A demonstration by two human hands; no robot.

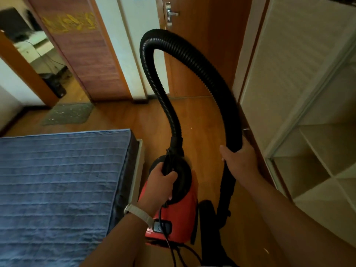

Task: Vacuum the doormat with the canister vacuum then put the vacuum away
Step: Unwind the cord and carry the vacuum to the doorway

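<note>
Speckled doormat point(67, 114) on wooden floor point(202, 116)

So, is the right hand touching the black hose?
Touching. The head view shows the right hand wrapped round the hose near its lower end, thumb on one side and fingers on the other, with no gap.

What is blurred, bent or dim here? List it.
Head view: the wide-angle lens bows the door and shelf edges; the far room is blurred, the doormat soft; hose, left hand on the vacuum and right hand fairly sharp; light dim, warm.
</note>
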